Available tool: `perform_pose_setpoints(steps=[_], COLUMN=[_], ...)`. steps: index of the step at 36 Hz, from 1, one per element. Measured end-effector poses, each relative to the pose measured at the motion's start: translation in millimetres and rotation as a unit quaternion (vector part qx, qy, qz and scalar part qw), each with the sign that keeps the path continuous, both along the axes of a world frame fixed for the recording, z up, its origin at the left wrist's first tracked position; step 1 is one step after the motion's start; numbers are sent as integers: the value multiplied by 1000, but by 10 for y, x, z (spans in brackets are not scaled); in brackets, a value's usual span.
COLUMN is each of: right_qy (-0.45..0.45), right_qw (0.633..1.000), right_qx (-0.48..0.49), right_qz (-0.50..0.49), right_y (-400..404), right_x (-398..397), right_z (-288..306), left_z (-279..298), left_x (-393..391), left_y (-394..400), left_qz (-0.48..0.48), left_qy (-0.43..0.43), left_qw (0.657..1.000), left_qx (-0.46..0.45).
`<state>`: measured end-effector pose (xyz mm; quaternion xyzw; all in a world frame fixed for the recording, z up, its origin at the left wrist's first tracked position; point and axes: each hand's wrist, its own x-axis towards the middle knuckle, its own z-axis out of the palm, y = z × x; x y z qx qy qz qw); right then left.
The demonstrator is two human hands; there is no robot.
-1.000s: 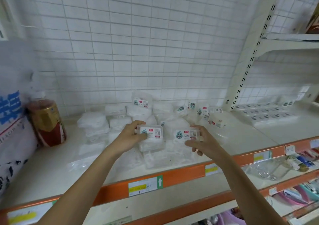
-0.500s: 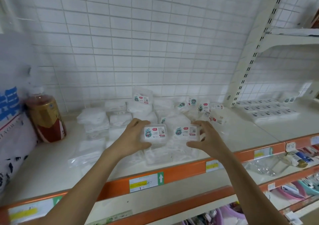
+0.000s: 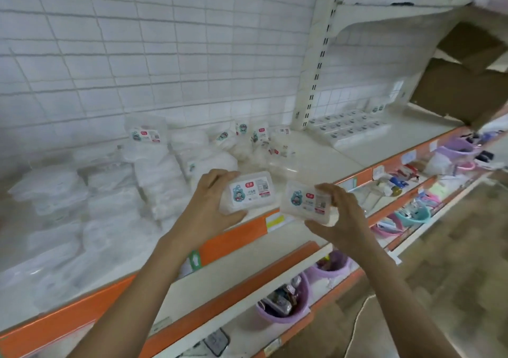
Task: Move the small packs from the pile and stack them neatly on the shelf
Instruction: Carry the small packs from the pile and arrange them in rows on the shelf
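My left hand (image 3: 211,206) grips a small clear pack (image 3: 251,191) with a white label, fingers above it and thumb below. My right hand (image 3: 339,213) holds a second, like pack (image 3: 306,199), tilted a little. Both packs hang in the air over the orange front edge of the shelf (image 3: 239,234). Behind them a loose pile of packs (image 3: 170,162) covers the left and middle of the shelf. Further right, beyond the white upright (image 3: 316,63), flat rows of packs (image 3: 349,127) lie side by side on the shelf board.
A white wire grid forms the back wall. Below the orange edge run lower shelves with purple baskets (image 3: 286,302) and mixed small goods (image 3: 395,182). Brown cardboard boxes (image 3: 464,83) stand at the far right under an upper shelf.
Both hands have lifted their packs off the pile and carried them right and toward me. My view has swung right; the bottle at the left has gone out of sight.
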<state>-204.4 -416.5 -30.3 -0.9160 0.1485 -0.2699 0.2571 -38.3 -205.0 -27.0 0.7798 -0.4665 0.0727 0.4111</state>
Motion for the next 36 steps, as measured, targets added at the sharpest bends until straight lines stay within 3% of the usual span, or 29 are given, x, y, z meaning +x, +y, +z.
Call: perform_pose_setpoints(steps=[10,18,27,36], right_qy=[45,56,57,74], right_qw=[985,977,964,959], right_qx=[63,56,88,105], right_qz=[-154,-196,-246,-254], right_y=[-970,-1806,-2448,-3160], right_x=[-1433,-2420,-3032,-3008], right_z=[-313,-567,-776,-989], left_z=[-269,-633,-780,-869], left_x=[-850,-1726,-2282,-2306], left_y=[-1468,-2624,-3555,-4405], left_qz=[-132,-148,-165,-169], left_qy=[24,63,90,97], left_qw=[990,985,978,975], left_qx=[51,71,92,105])
